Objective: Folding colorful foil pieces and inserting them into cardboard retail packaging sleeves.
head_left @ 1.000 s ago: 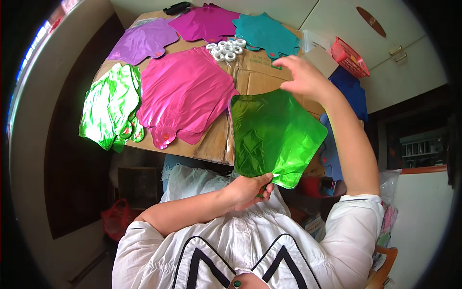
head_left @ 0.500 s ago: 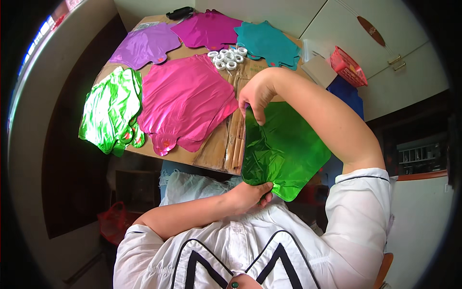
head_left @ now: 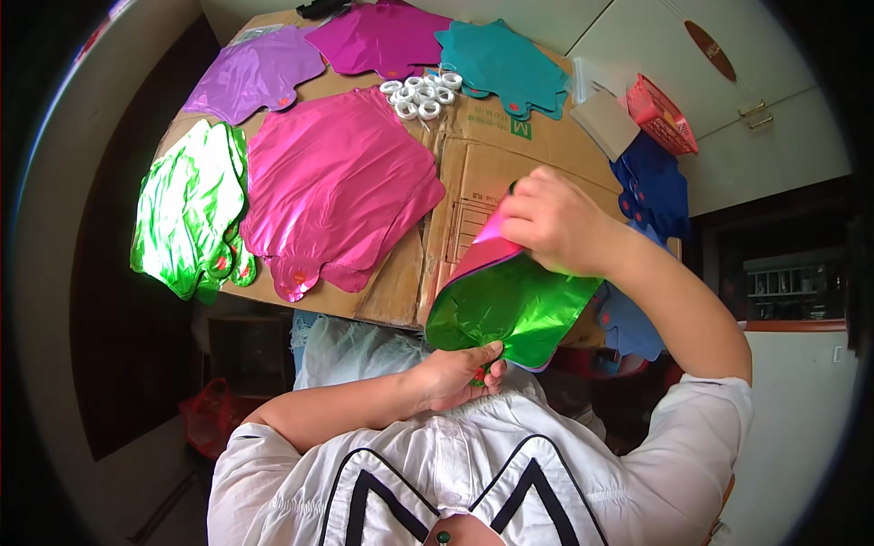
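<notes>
Before my chest I hold flat foil balloons with a shiny green sheet [head_left: 546, 309] on top and a pink one [head_left: 484, 249] showing at the lifted far edge. My left hand [head_left: 460, 375] pinches their near end, its thumb on the green foil. At the far edge my right hand [head_left: 555, 223] is closed on the curled-up rim, folding it toward me. Left of them, a stack of pink foil balloons [head_left: 341, 191] lies on the cardboard, with light green ones [head_left: 187, 214] beside it.
Along the cardboard's [head_left: 487, 150] far side lie lilac [head_left: 259, 73], magenta [head_left: 378, 36] and teal foil balloons [head_left: 501, 64]. White ribbon rolls [head_left: 423, 94] cluster in the middle. At right are blue balloons [head_left: 657, 187], pale blue ones [head_left: 628, 318] and a red basket [head_left: 660, 114].
My right hand has drawn back nearer and rightward, lifting and curling the far edge, so pink foil now shows. My left hand keeps its pinch. The view has shifted slightly.
</notes>
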Demonstrator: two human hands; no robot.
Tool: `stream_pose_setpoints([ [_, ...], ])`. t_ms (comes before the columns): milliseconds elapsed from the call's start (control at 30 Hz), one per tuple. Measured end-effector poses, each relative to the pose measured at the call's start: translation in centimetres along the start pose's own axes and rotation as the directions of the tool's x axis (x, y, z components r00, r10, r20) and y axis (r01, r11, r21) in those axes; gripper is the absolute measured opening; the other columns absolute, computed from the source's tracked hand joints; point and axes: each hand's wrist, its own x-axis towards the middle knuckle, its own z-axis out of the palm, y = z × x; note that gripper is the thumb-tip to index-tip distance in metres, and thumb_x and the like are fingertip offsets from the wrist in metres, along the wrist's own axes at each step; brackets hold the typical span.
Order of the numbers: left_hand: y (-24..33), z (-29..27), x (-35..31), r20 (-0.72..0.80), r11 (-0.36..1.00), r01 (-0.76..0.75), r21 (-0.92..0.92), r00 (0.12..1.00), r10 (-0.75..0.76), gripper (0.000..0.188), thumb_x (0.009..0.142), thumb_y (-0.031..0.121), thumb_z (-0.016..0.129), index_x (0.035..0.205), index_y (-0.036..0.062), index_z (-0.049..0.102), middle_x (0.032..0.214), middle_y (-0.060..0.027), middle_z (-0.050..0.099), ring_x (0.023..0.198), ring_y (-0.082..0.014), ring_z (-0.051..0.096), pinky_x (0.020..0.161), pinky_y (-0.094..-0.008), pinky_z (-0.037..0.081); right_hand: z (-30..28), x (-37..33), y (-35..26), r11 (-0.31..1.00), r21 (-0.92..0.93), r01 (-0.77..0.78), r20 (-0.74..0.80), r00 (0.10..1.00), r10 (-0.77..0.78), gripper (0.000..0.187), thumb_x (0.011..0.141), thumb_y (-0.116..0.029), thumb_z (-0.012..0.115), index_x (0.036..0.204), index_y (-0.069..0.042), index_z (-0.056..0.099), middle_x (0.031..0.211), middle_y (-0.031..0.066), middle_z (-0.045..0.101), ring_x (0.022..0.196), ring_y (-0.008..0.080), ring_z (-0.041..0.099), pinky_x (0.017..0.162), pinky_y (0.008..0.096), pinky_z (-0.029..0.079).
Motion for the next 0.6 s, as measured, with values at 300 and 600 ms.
stream_pose_setpoints([
  [300,0.4,0.6,0.1,-0.037,1.000,-0.003,0.018,0.999,0.003,0.019,0.104,0.020,0.045,0.089,0.0085,0.050,0.075,-0.0018,0.052,0.067,-0.0140,0.047,0.070,-0.0291,0.045,1.7,-2.3,-2.5,0.952,-0.304,0.034,-0.166,0.982,-0.088,0.011,0.074,-0.017,0.058,0.080,-0.009,0.062,0.072,0.0006,0.054,0.070,0.0177,0.054,0.081,0.0348,0.044],
  [600,0.5,-0.2,0.4,-0.010,0.998,0.004,0.070,1.000,-0.004,0.015,0.101,0.018,0.051,0.089,0.0086,0.049,0.074,-0.0024,0.052,0.066,-0.0141,0.048,0.069,-0.0316,0.045,1.3,-3.4,1.5,0.912,-0.407,0.048,-0.349,0.915,-0.204,0.014,0.071,-0.013,0.063,0.083,-0.007,0.064,0.086,0.0034,0.064,0.079,0.0179,0.060,0.082,0.0353,0.047],
])
